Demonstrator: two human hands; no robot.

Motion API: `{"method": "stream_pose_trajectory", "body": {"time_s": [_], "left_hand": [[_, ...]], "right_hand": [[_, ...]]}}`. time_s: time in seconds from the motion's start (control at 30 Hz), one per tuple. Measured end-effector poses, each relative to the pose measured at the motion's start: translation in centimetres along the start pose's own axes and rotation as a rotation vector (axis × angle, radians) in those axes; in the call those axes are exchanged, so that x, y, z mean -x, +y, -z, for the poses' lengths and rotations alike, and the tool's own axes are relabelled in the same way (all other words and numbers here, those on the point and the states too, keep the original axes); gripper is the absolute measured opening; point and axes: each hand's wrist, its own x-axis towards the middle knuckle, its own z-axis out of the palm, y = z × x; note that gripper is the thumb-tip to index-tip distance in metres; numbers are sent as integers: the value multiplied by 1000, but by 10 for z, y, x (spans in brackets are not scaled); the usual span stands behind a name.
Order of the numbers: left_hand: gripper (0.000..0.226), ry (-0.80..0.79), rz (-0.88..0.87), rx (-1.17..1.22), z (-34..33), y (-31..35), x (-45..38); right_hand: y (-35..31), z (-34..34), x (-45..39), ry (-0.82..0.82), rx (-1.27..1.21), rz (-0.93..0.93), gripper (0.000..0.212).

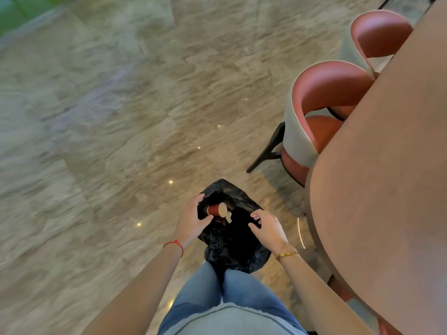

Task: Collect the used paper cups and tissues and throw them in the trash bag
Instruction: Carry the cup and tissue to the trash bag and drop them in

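Note:
A black trash bag point(235, 247) hangs open in front of my legs, low in the head view. My left hand point(192, 220) grips the bag's left rim. My right hand point(268, 227) pinches the right rim, holding the mouth apart. Inside the opening lies a red paper cup point(215, 210) on its side, with a crumpled bit of tissue point(227, 217) by its mouth. Deeper contents of the bag are hidden in the dark.
A large brown table point(387, 177) fills the right side, its rounded edge close to my right arm. Two red-and-grey chairs point(321, 110) stand tucked against it. Polished stone floor point(121, 141) spreads to the left and ahead.

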Motion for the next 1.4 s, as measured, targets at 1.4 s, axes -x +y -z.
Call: {"method": "stream_pose_trajectory", "body": {"time_s": [1.4], "left_hand": [[34, 1019, 514, -12, 11, -70, 430]], "right_hand": [[-172, -61, 161, -339, 347, 1124, 39]]}}
